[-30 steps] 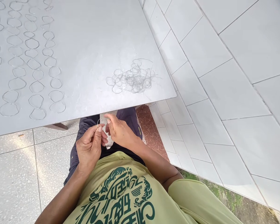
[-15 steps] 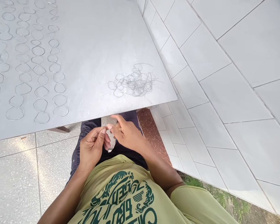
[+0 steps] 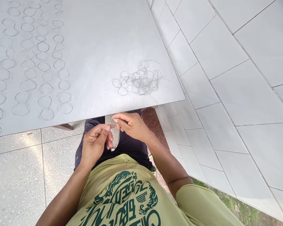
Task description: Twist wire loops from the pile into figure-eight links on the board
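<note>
"So, where's that thin wire (image 3: 106, 124)?"

"Just off the near edge of the table (image 3: 91, 62), pinched between thumb and forefinger of the left hand (image 3: 95, 142); a short bit pokes tableward."

"Its long axis?"

"Too little shows. The left hand's nearer; the right hand (image 3: 133, 125) has its fingertips bunched alongside, holding what, I can't tell. A wire tangle (image 3: 142, 81) lies on the table."

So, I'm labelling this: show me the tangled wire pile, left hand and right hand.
Tangled wire pile (image 3: 143, 82), head view: dense middle.
Left hand (image 3: 95, 140), head view: middle.
Right hand (image 3: 132, 126), head view: middle.
</note>
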Motion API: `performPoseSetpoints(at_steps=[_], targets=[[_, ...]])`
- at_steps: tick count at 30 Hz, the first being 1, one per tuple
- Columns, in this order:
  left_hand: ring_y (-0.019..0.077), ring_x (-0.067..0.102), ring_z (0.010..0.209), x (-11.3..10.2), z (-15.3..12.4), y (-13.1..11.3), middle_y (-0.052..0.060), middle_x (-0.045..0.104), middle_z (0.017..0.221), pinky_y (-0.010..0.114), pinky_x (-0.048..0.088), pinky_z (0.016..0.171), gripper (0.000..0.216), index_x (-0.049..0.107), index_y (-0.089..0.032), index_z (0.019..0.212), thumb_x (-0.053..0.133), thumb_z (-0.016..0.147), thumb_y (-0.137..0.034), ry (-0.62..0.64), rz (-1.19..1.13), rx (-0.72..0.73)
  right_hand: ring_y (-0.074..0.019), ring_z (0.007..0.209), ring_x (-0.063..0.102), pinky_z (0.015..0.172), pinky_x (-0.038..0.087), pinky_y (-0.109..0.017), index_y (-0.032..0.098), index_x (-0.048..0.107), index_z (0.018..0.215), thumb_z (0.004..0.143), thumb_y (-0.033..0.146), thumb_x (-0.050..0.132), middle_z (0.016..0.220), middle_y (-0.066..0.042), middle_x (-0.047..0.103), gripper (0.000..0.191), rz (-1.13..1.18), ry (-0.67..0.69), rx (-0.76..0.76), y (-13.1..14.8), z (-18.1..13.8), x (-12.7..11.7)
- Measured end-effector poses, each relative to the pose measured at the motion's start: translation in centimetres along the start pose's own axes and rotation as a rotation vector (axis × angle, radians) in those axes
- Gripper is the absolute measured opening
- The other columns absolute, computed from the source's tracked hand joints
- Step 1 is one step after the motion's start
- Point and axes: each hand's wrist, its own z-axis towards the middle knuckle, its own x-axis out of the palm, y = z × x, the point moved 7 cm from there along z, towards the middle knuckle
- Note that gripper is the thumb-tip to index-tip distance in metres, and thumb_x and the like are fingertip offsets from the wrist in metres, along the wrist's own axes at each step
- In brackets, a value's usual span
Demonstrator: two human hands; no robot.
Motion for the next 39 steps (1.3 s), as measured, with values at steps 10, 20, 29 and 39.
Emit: performPoseSetpoints(at_steps=[10, 20, 29, 39], targets=[[0.0119, 0.062, 0.052, 0.3, 0.1, 0.4, 0.0, 0.068, 0.073, 0.023, 0.049, 0.044, 0.028, 0.077, -0.019, 0.106, 0.073, 0.1, -0.046, -0.13, -0.057, 0.058, -0.012, 0.067, 0.063, 0.07, 0.046, -0.025, 0.019, 0.073, 0.114, 0.111, 0.029, 0.051, 0.075, 0.002, 0.068, 0.024, -0.116, -0.115, -0.069, 0.3, -1.1, 0.8], [0.0128, 0.063, 0.051, 0.9, 0.2, 0.4, 0.0, 0.068, 0.071, 0.023, 0.05, 0.043, 0.028, 0.074, -0.017, 0.102, 0.077, 0.096, -0.044, -0.038, -0.215, -0.068, -0.0168, 0.075, 0.062, 0.077, 0.048, -0.03, 0.024, 0.06, 0.148, 0.111, 0.031, 0.049, 0.088, -0.001, 0.071, 0.04, -0.151, 0.097, -0.031, 1.3, -1.0, -0.6], [0.0128, 0.059, 0.043, 0.7, 0.2, 0.1, -0.002, 0.064, 0.061, 0.023, 0.046, 0.036, 0.028, 0.075, -0.019, 0.101, 0.078, 0.096, -0.046, 0.095, -0.188, -0.123, -0.0199, 0.096, 0.074, 0.089, 0.054, -0.033, 0.021, 0.07, 0.129, 0.108, 0.027, 0.055, 0.105, -0.005, 0.08, 0.027, -0.167, 0.215, -0.122, 2.2, -1.1, -2.9], [0.0143, 0.068, 0.063, 0.6, 0.4, -0.2, 0.002, 0.071, 0.081, 0.025, 0.057, 0.056, 0.035, 0.074, -0.019, 0.118, 0.08, 0.094, -0.044, 0.162, 0.0, -0.022, -0.0093, 0.059, 0.055, 0.062, 0.041, -0.023, 0.019, 0.072, 0.103, 0.102, 0.023, 0.057, 0.071, 0.005, 0.069, 0.016, -0.043, 0.212, 0.088, 0.6, 0.3, -1.5]])
